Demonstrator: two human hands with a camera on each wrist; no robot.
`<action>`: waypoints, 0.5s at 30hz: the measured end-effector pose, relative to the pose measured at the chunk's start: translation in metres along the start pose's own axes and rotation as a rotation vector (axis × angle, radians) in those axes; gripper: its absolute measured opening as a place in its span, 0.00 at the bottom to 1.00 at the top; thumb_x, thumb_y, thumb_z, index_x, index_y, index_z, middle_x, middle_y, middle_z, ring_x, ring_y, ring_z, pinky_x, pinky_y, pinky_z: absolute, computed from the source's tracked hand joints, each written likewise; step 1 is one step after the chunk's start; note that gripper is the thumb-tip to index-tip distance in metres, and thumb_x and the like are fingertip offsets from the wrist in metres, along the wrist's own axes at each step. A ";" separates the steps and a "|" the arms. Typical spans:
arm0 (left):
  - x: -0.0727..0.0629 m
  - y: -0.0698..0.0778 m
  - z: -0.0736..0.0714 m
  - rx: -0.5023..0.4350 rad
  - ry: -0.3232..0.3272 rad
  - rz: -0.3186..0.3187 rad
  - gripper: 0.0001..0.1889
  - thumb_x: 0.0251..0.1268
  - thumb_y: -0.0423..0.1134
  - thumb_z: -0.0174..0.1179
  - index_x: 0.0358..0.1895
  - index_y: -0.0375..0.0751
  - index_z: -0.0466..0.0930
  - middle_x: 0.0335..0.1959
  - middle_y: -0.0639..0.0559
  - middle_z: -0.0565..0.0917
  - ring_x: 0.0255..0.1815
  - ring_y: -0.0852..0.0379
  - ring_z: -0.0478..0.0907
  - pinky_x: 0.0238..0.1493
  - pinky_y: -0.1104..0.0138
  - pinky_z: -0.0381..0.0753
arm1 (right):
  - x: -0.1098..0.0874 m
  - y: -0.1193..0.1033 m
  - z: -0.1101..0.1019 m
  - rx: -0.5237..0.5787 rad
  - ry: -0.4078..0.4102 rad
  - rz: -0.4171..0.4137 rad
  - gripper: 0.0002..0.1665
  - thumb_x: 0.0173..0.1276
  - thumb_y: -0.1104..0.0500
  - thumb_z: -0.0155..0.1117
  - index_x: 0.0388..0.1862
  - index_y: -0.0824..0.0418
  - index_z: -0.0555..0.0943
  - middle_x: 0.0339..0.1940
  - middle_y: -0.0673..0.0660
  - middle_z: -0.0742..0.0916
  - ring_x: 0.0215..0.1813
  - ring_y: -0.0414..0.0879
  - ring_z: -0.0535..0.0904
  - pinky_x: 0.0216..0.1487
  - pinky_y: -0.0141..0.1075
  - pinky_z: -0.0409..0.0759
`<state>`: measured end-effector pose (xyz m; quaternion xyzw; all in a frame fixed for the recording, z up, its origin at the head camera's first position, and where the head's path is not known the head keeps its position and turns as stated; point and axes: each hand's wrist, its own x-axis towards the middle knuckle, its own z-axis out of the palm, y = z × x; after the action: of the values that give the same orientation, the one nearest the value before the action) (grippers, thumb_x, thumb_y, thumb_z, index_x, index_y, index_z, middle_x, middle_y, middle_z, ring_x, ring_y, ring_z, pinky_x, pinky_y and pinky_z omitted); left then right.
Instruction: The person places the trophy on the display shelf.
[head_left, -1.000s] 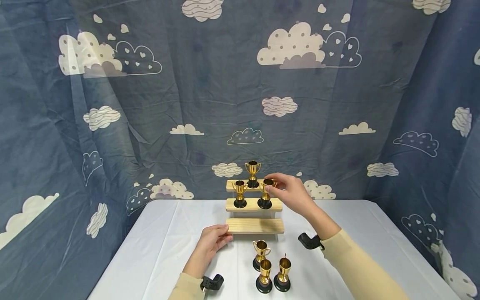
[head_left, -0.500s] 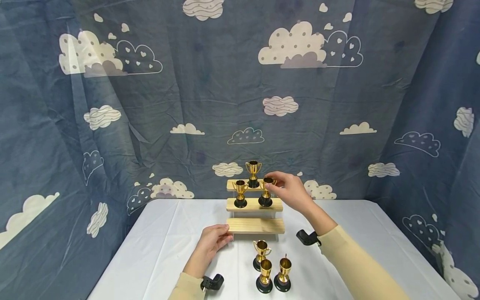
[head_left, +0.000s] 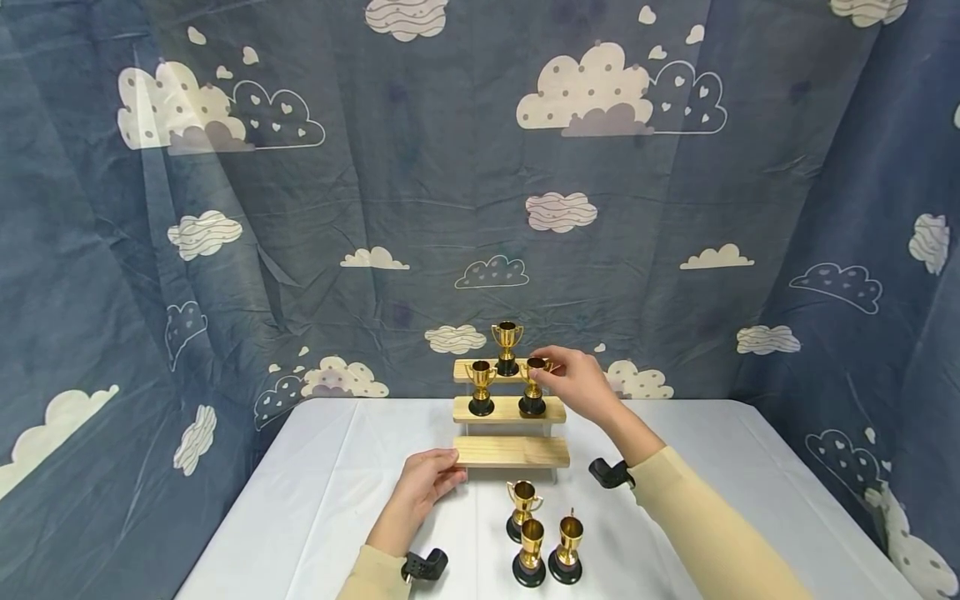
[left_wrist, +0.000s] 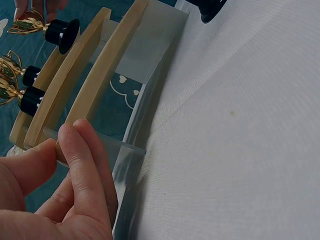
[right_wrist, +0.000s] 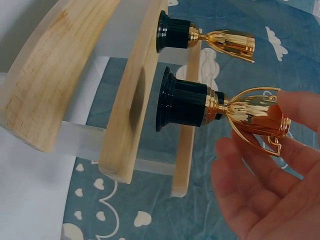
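A three-step wooden stand [head_left: 512,452] has clear side supports. My left hand [head_left: 424,482] pinches the left end of its lowest step, thumb and fingers around the wood [left_wrist: 82,102]. My right hand [head_left: 581,382] holds a small gold trophy [head_left: 534,385] by its cup, thumb on one side and fingers on the other. This trophy is upright at the right of the middle step; in the right wrist view its black base [right_wrist: 182,102] looks very close to the wood, contact unclear. A second trophy [head_left: 481,388] stands left on that step. Another trophy [head_left: 507,348] stands on the top step.
Three more gold trophies stand on the white tablecloth [head_left: 315,500] in front of the stand: one trophy [head_left: 522,507] behind, then a front left trophy [head_left: 531,550] and a front right trophy [head_left: 567,548]. A blue cloud-patterned curtain [head_left: 450,208] closes off the back and sides.
My right hand and its trophy have shifted very slightly down and right at the middle step, while the right forearm moved a little left. My left hand keeps its place on the stand.
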<state>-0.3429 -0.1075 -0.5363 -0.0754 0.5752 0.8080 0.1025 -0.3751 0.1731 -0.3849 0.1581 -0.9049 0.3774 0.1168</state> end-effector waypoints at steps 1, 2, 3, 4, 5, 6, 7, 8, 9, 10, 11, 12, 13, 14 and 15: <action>0.000 0.000 0.000 -0.001 0.000 0.002 0.16 0.69 0.30 0.63 0.55 0.23 0.78 0.33 0.42 0.85 0.30 0.55 0.85 0.40 0.67 0.88 | 0.001 0.001 0.001 0.001 0.000 -0.001 0.23 0.71 0.45 0.67 0.61 0.51 0.82 0.50 0.52 0.87 0.45 0.46 0.84 0.42 0.45 0.84; 0.000 0.000 0.000 -0.002 -0.001 0.004 0.15 0.69 0.30 0.63 0.54 0.23 0.78 0.33 0.42 0.85 0.30 0.55 0.85 0.39 0.67 0.88 | 0.002 0.002 0.002 0.004 -0.001 0.000 0.24 0.71 0.45 0.67 0.62 0.51 0.81 0.49 0.53 0.87 0.46 0.47 0.84 0.42 0.46 0.84; 0.001 0.000 0.000 -0.003 -0.001 0.006 0.15 0.69 0.29 0.63 0.54 0.22 0.78 0.33 0.42 0.85 0.30 0.56 0.85 0.39 0.67 0.88 | 0.003 0.002 0.003 0.006 -0.004 0.001 0.24 0.71 0.45 0.67 0.62 0.52 0.81 0.49 0.53 0.87 0.46 0.47 0.84 0.42 0.46 0.84; 0.001 0.000 0.000 -0.005 0.000 0.007 0.15 0.69 0.29 0.63 0.54 0.22 0.78 0.33 0.42 0.85 0.30 0.56 0.85 0.39 0.67 0.88 | 0.004 0.002 0.004 0.009 -0.007 0.004 0.23 0.71 0.46 0.67 0.62 0.51 0.81 0.48 0.53 0.87 0.46 0.47 0.84 0.43 0.46 0.84; 0.001 -0.001 0.000 -0.007 0.000 0.009 0.15 0.69 0.29 0.63 0.54 0.22 0.78 0.33 0.42 0.85 0.30 0.56 0.85 0.39 0.67 0.88 | 0.004 0.002 0.005 0.011 -0.011 0.005 0.24 0.71 0.46 0.67 0.62 0.52 0.81 0.48 0.52 0.87 0.46 0.48 0.84 0.43 0.46 0.84; 0.001 -0.001 0.000 -0.007 -0.001 0.011 0.15 0.68 0.29 0.63 0.53 0.22 0.78 0.33 0.42 0.85 0.30 0.56 0.85 0.39 0.67 0.88 | 0.005 0.003 0.006 0.011 -0.016 0.008 0.23 0.71 0.46 0.67 0.62 0.52 0.81 0.47 0.52 0.87 0.46 0.48 0.84 0.43 0.46 0.84; 0.002 -0.001 0.000 -0.007 -0.001 0.012 0.15 0.68 0.29 0.63 0.53 0.22 0.78 0.33 0.42 0.85 0.30 0.56 0.85 0.39 0.67 0.88 | 0.005 0.003 0.007 0.008 -0.022 0.011 0.23 0.71 0.47 0.67 0.62 0.52 0.81 0.47 0.52 0.87 0.46 0.48 0.84 0.43 0.46 0.84; 0.002 -0.001 0.000 -0.007 -0.001 0.013 0.15 0.68 0.29 0.63 0.53 0.22 0.78 0.33 0.42 0.85 0.30 0.55 0.85 0.39 0.67 0.88 | 0.005 0.004 0.007 0.006 -0.027 0.017 0.23 0.71 0.47 0.67 0.62 0.52 0.81 0.46 0.52 0.87 0.46 0.48 0.84 0.43 0.46 0.84; 0.001 -0.001 0.000 -0.006 -0.001 0.014 0.15 0.68 0.29 0.63 0.53 0.22 0.78 0.33 0.42 0.85 0.30 0.55 0.85 0.39 0.67 0.88 | 0.005 0.004 0.008 0.004 -0.031 0.022 0.23 0.71 0.47 0.67 0.62 0.51 0.81 0.46 0.52 0.87 0.46 0.48 0.84 0.43 0.46 0.84; 0.001 -0.001 0.000 -0.004 -0.002 0.013 0.15 0.68 0.29 0.63 0.53 0.22 0.78 0.33 0.42 0.85 0.31 0.55 0.85 0.39 0.67 0.88 | 0.005 0.005 0.009 0.003 -0.032 0.027 0.23 0.71 0.47 0.67 0.63 0.52 0.81 0.46 0.52 0.87 0.46 0.49 0.84 0.43 0.47 0.84; 0.001 -0.001 0.000 -0.004 -0.003 0.015 0.15 0.68 0.29 0.63 0.53 0.22 0.78 0.33 0.42 0.85 0.31 0.55 0.85 0.39 0.67 0.88 | 0.005 0.006 0.010 0.000 -0.034 0.027 0.24 0.71 0.47 0.67 0.63 0.52 0.81 0.46 0.52 0.87 0.47 0.49 0.84 0.43 0.47 0.84; 0.001 -0.001 0.000 -0.002 -0.004 0.016 0.15 0.68 0.29 0.63 0.54 0.22 0.78 0.33 0.42 0.85 0.31 0.55 0.85 0.39 0.67 0.88 | 0.006 0.007 0.010 -0.001 -0.033 0.030 0.24 0.71 0.48 0.67 0.63 0.52 0.80 0.46 0.52 0.87 0.47 0.49 0.84 0.44 0.47 0.84; 0.000 -0.001 0.000 -0.002 -0.003 0.015 0.15 0.68 0.29 0.63 0.54 0.22 0.78 0.33 0.42 0.85 0.31 0.55 0.85 0.39 0.67 0.88 | 0.006 0.007 0.011 0.000 -0.032 0.031 0.24 0.71 0.48 0.67 0.63 0.52 0.80 0.46 0.53 0.87 0.47 0.50 0.84 0.44 0.47 0.84; 0.000 -0.001 0.000 -0.003 -0.004 0.018 0.15 0.68 0.28 0.63 0.54 0.22 0.78 0.33 0.42 0.85 0.31 0.55 0.85 0.39 0.67 0.88 | 0.006 0.008 0.012 0.001 -0.029 0.031 0.24 0.71 0.48 0.67 0.63 0.52 0.80 0.46 0.53 0.87 0.47 0.50 0.84 0.43 0.47 0.84; 0.000 -0.001 0.000 -0.005 -0.003 0.017 0.15 0.68 0.28 0.63 0.54 0.22 0.78 0.33 0.42 0.85 0.30 0.55 0.85 0.39 0.67 0.88 | 0.007 0.008 0.012 0.005 -0.027 0.033 0.24 0.71 0.48 0.67 0.63 0.52 0.80 0.47 0.53 0.88 0.47 0.50 0.84 0.44 0.47 0.84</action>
<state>-0.3429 -0.1074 -0.5373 -0.0696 0.5738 0.8103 0.0963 -0.3856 0.1685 -0.3968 0.1486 -0.9079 0.3796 0.0980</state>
